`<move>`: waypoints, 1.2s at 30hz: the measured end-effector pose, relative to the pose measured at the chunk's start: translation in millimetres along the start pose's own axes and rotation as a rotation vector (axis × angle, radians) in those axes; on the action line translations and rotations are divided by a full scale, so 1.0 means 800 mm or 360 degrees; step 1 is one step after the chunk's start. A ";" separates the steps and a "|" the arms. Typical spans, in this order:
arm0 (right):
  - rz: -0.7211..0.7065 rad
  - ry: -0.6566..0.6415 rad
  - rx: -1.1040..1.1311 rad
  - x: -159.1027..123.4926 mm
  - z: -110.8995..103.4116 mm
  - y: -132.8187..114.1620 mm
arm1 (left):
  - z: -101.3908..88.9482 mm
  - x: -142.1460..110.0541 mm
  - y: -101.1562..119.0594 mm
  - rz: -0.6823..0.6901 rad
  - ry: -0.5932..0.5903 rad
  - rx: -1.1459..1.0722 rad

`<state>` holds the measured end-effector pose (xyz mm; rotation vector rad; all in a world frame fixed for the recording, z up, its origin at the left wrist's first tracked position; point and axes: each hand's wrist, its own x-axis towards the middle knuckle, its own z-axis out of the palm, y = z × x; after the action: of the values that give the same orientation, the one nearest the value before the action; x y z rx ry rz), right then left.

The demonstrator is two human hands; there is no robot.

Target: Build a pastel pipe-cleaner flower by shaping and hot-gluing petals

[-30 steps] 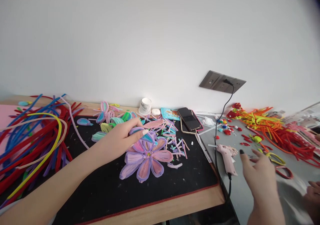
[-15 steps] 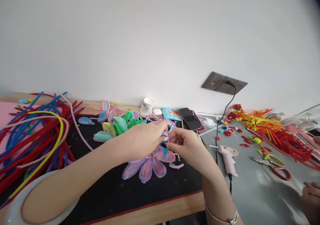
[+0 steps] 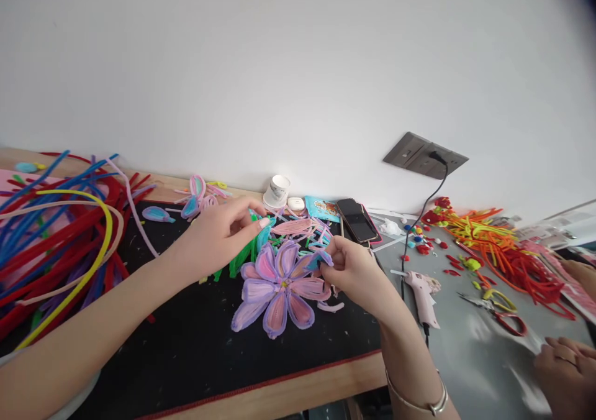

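Observation:
A fuzzy pipe-cleaner flower (image 3: 284, 286) with pink and purple petals and a small yellow centre lies on the black mat. My right hand (image 3: 347, 268) is closed on a small blue-and-purple pipe-cleaner petal (image 3: 315, 260) at the flower's upper right edge. Above and left of the flower, my left hand (image 3: 223, 233) has thumb and forefinger pinched at a teal pipe-cleaner petal (image 3: 263, 236). Green pipe-cleaner pieces (image 3: 239, 260) show beneath that hand, which partly hides them. A pink looped petal (image 3: 293, 227) lies behind the flower.
Bundled pipe cleaners (image 3: 69, 240) crowd the left side. A paper cup (image 3: 278, 190), phone (image 3: 357, 220) and blue packet (image 3: 322, 208) stand by the wall. At right lie a corded glue gun (image 3: 423, 299), pliers (image 3: 488, 305) and red-orange pipe cleaners (image 3: 526, 258). Another person's hand (image 3: 565, 370) rests there.
My hands have parted. The left moved left and up to the teal and green pieces; the right shifted slightly right, still holding the blue petal. More of the flower shows.

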<state>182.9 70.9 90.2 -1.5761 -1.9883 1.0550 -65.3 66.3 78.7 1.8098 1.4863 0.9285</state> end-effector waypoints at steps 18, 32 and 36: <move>-0.0084 -0.0102 -0.0296 0.014 0.006 -0.014 | 0.044 -0.033 -0.063 0.0148 0.0183 -0.0194; -0.0213 0.0121 -0.0529 -0.019 0.017 -0.005 | 0.046 -0.044 -0.060 0.0340 0.0142 0.0044; -0.0036 0.0063 -0.0194 -0.022 0.016 0.004 | 0.042 -0.044 -0.060 0.0368 0.0265 0.0085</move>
<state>181.1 50.5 81.7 -1.6192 -2.0735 0.9024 -68.4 39.6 16.0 2.0166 1.4320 1.1876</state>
